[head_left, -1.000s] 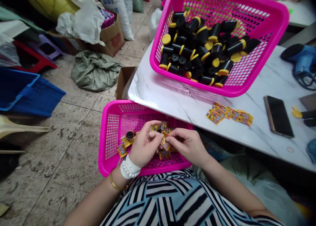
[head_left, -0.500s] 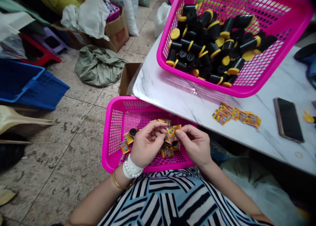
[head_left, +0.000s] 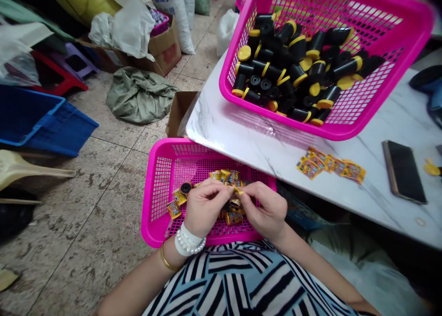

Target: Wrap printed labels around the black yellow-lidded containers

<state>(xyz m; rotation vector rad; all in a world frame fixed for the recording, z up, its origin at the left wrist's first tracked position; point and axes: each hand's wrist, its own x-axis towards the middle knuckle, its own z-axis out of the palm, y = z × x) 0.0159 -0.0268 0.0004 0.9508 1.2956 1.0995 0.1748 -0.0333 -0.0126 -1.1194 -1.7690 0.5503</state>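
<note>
Stickered roll (head_left: 236, 191), small and light, sits pinched between our hands over the lap basket (head_left: 155, 187). Our left hand (head_left: 204, 206) closes on one end, our right hand (head_left: 265, 210) on its yellow label edge; thin paper probably creases easily.

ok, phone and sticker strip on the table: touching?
Apart. The head view shows the phone lying right of the sticker strip, with a bare band of marble table between them.
</note>
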